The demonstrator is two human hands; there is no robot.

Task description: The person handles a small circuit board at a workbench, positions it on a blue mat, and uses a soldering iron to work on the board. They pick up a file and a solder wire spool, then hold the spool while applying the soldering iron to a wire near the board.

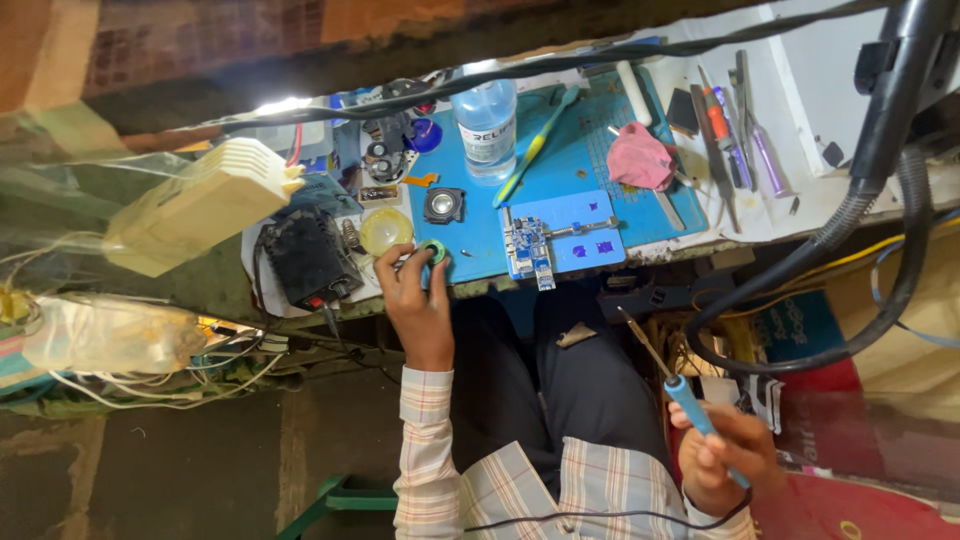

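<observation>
My left hand (415, 295) reaches up to the near edge of the blue work mat (580, 160) and grips a small green ring-shaped spool (434, 252) between thumb and fingers. My right hand (722, 458) rests low by my lap and holds a blue-handled soldering iron (672, 380), its metal tip pointing up and left, away from the mat. A small circuit board (528, 246) sits clamped in a blue holder (565, 232) on the mat, to the right of my left hand.
On the bench are a clear plastic bottle (486, 122), a pink cloth (640, 157), a black square part (443, 205), a round yellowish tin (386, 231), a black box (306, 258) and tweezers and screwdrivers (730, 125). A thick black hose (850, 215) hangs at the right.
</observation>
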